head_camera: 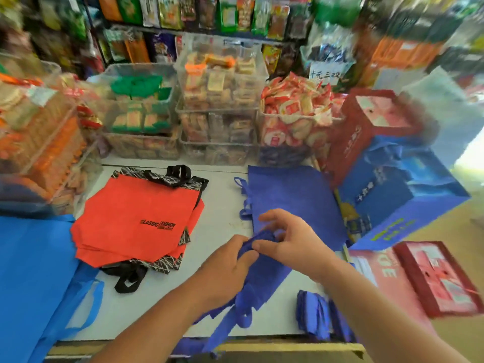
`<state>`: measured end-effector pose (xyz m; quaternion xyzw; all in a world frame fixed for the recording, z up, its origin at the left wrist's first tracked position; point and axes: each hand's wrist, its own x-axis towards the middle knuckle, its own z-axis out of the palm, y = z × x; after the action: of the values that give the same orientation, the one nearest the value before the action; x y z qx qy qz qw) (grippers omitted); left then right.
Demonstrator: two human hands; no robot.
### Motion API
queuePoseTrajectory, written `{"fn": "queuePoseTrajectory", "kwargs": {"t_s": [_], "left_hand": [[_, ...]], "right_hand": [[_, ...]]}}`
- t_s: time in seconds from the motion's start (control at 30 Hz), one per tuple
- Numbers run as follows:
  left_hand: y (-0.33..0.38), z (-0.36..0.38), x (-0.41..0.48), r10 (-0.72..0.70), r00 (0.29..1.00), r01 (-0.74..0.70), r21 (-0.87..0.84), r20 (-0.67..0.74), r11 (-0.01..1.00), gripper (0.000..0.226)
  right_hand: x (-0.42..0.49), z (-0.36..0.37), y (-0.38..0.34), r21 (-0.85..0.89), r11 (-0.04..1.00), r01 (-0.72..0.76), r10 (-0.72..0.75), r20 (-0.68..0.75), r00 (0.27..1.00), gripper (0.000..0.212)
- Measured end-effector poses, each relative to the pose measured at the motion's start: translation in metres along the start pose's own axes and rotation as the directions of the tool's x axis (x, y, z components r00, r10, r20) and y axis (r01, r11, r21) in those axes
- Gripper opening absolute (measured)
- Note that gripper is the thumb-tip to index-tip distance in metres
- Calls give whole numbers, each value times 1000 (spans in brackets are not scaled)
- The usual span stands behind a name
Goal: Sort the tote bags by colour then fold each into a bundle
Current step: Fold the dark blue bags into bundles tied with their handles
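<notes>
On the white table (220, 205) lies a stack of red tote bags (136, 218) with black patterned trim, at the left. A dark blue tote bag (296, 197) lies flat at the right. Over its near edge my left hand (225, 271) grips a bunched dark blue tote bag (262, 279), whose handles hang over the table's front edge. My right hand (288, 239) pinches the top of the same bag. A folded dark blue bundle (317, 315) sits near the front edge under my right forearm.
A light blue tote bag (34, 279) hangs over the table's left end. Clear bins of snacks (217, 100) line the back. Blue and red gift boxes (392, 184) stand at the right, with pink and red boxes (432, 279) in front of them.
</notes>
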<state>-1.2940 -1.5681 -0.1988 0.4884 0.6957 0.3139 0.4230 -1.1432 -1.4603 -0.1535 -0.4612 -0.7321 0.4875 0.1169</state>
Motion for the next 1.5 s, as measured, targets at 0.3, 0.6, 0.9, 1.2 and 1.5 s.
{"fn": "queuePoseTrajectory", "kwargs": {"t_s": [0.3,0.6,0.9,1.2,1.5], "left_hand": [[57,9,-12,203,947,-219,-40,-250,975,11],[75,-27,-24,237,952,-266,-147,-192,953,15],[40,-62,-24,82,994,-70,-165,72,984,67],[-12,-140,-35,12,987,21,-206,159,978,19],[-63,-194,-23,-89,994,110,-414,69,904,19]], "right_hand": [[-32,-23,-26,10,998,57,-56,-100,993,18],[-37,-34,-48,29,955,295,-290,-117,950,17],[6,-15,-36,-138,965,223,-247,-185,951,32],[39,5,-36,-117,992,44,-72,-249,966,41],[54,39,-39,4,992,-128,123,-333,935,48]]}}
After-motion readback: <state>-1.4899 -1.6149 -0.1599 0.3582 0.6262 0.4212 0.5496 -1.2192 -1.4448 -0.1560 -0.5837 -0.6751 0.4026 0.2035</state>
